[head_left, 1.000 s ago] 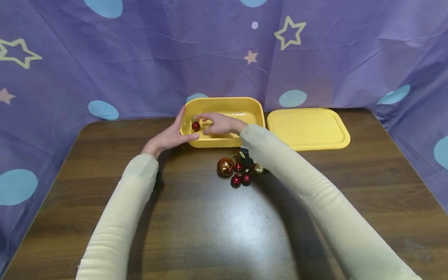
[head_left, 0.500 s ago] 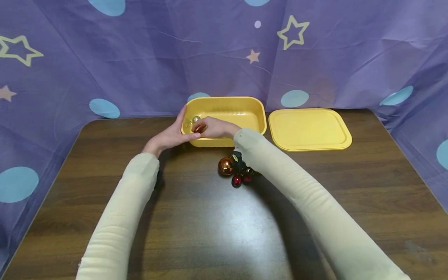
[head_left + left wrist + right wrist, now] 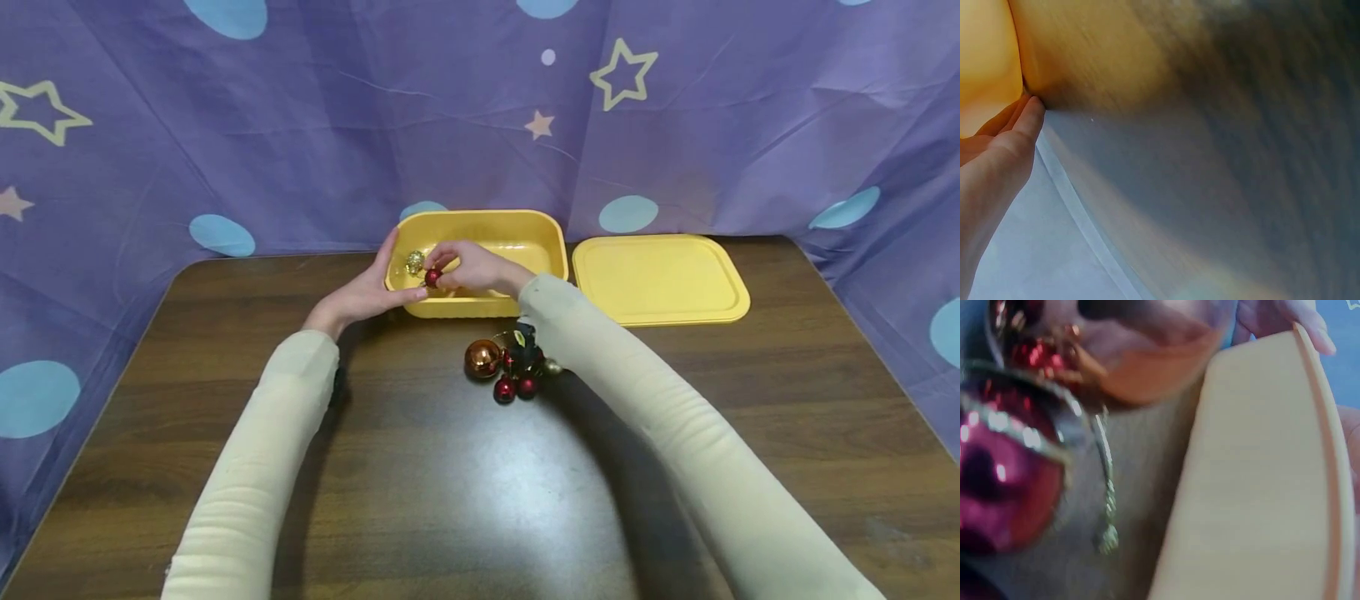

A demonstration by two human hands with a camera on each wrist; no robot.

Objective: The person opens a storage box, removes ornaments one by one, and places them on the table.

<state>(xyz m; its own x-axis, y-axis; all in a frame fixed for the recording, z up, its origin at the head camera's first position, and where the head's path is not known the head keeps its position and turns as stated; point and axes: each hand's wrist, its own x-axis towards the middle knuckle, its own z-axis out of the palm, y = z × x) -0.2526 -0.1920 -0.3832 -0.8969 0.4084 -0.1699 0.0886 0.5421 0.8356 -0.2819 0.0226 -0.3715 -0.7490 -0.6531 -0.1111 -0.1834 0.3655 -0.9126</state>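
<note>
My left hand (image 3: 367,287) holds the left end of a yellow plastic tub (image 3: 472,309), thumb over the front rim and fingers along the outer side. In the left wrist view, fingertips (image 3: 1035,106) lie against the tub's outside. My right hand (image 3: 477,267) reaches into the tub and pinches a small red Christmas ball (image 3: 432,277) between thumb and fingers. Beside it in the tub's left corner lies a glittery gold ball (image 3: 415,262). The right wrist view shows the tub's outer wall (image 3: 1260,469), with the right fingers mostly hidden behind its rim.
A flat yellow lid (image 3: 663,279) lies right of the tub. In front of the tub sits a cluster of ornaments: a large copper ball (image 3: 482,359), small red balls (image 3: 505,389) and a gold one (image 3: 552,367), partly under my right sleeve. A purple curtain (image 3: 465,117) hangs behind the table.
The right hand first stood just right of the red ball, then covered it, and now has it between the fingers, slightly further right. The left hand has stayed on the tub.
</note>
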